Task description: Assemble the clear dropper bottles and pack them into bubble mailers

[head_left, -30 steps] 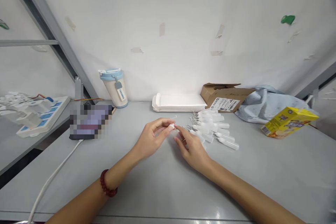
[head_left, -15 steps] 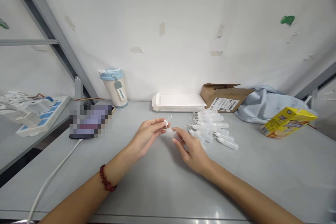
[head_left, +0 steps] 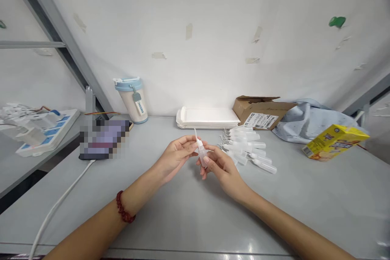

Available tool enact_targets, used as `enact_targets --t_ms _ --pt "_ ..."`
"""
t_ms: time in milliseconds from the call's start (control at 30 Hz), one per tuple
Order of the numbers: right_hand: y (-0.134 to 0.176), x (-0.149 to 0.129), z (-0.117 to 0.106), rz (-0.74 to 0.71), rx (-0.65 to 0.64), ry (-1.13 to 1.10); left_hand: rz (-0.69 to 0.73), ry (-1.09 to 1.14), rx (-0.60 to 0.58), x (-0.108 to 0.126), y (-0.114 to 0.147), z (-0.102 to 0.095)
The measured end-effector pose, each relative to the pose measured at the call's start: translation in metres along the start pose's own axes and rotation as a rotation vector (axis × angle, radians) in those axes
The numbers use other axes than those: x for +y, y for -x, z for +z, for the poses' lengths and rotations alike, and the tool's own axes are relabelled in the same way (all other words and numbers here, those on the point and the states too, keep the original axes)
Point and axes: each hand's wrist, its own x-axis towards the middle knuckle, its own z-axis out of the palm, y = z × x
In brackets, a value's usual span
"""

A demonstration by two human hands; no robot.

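Observation:
A small translucent squeeze bottle [head_left: 202, 160] is held tilted above the grey table between both hands. My right hand [head_left: 225, 170] grips its body, thumb in front and fingers behind. My left hand [head_left: 175, 158] pinches the white nozzle cap [head_left: 199, 144] at its top, from which a thin white tip points up. Just right of the hands lies a pile of similar bottles [head_left: 243, 145], most with thin curved tips toward the left; my right hand hides part of the pile.
Behind the hands are stacked white flat boxes [head_left: 210, 118] and an open cardboard box [head_left: 263, 114]. A pale blue cloth [head_left: 307, 120] and yellow carton [head_left: 333, 143] stand right. Left are a tumbler [head_left: 134, 101], a phone [head_left: 105, 140] with its cable [head_left: 57, 207], and a power strip [head_left: 51, 136].
The bottle has come upright from lying tilted by the right fingertips, and its tip now points up. My right hand has closed around its body; the left stays at the cap.

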Motion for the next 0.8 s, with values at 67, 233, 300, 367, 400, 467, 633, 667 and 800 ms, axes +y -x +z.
enact_targets --t_ms 67,233,300,367,400,467,633,667,800 --pt "0.000 -0.002 0.002 0.031 0.009 -0.070 0.012 -0.060 0.009 0.000 0.001 0.001" --pt "0.002 -0.007 0.002 0.096 0.034 -0.161 0.007 -0.185 0.044 0.001 0.001 0.003" --pt "0.002 -0.009 0.001 0.127 0.030 -0.199 0.002 -0.205 0.044 0.001 0.001 0.003" --pt "0.001 -0.010 -0.002 0.178 0.021 -0.246 -0.007 -0.212 0.039 0.001 0.001 0.003" --pt "0.000 -0.011 -0.003 0.209 0.014 -0.277 -0.010 -0.212 0.033 0.001 0.001 0.003" --pt "-0.001 -0.012 -0.004 0.269 0.003 -0.346 -0.010 -0.195 0.021 0.001 0.001 0.003" --pt "0.000 -0.014 -0.006 0.373 -0.022 -0.461 -0.021 -0.089 -0.056 0.002 0.001 0.004" --pt "0.000 -0.015 -0.006 0.387 -0.022 -0.477 -0.022 -0.078 -0.058 0.001 0.001 0.004" --pt "0.001 -0.016 -0.006 0.405 -0.005 -0.517 -0.014 -0.071 -0.026 -0.004 0.000 0.006"
